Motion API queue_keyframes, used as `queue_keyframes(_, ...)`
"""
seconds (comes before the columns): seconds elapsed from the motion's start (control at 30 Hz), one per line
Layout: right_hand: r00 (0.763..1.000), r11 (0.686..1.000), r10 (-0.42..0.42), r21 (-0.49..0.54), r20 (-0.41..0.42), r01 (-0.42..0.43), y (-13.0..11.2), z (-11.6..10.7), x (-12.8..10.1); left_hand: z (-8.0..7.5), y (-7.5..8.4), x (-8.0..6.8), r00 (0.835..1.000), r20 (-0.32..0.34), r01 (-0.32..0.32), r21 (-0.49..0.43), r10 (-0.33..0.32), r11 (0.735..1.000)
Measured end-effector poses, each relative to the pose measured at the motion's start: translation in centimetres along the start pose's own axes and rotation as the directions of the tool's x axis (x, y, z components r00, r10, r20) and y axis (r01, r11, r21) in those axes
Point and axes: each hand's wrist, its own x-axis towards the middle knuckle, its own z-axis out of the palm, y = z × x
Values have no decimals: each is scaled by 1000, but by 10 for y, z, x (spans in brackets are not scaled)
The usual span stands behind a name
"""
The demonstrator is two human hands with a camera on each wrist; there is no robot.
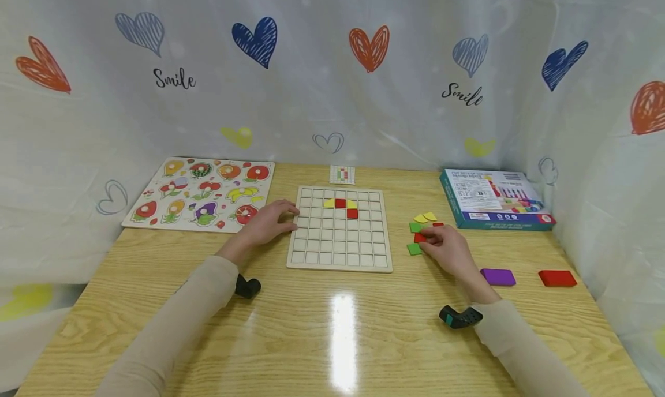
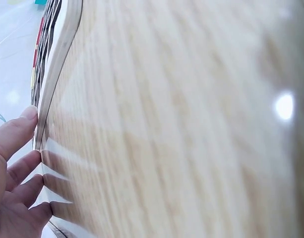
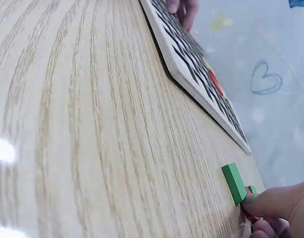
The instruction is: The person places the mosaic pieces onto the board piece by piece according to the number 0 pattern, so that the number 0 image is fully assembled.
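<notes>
only head view shows purple tile (image 1: 497, 277); red tile (image 1: 557, 278).

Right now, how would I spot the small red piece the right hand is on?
Find the wooden grid board mid-table, then the loose pile right of it. The right hand touches a small red square between two green squares, the only red one under the fingertips.
</notes>
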Motion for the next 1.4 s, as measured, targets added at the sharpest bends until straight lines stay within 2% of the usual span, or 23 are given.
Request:
queue_keyframes(0.47,1000,999,-25,-39,12,26,-3,-2,-1,1,-2,0,1000,-8,-16,0,16,1000)
queue_keyframes(0.73,999,998,-33,-56,41,36,-5,-3,-3,2,-2,0,1000,-4,6,-2,-6,1000)
queue_keyframes(0.97,996,997,-47,-53,81,52,-5,-5,-6,0,-1,0,999,-20,-49,22,49,999)
queue_keyframes(1.2,993,994,-86,-62,86,92,-4,-5,-8,0,-1,0,999,-12,-30,20,30,999)
queue_keyframes(1.4,993,994,-85,-63,77,90,-2,-4,-8,0,-1,1,1000,-4,-27,24,27,999)
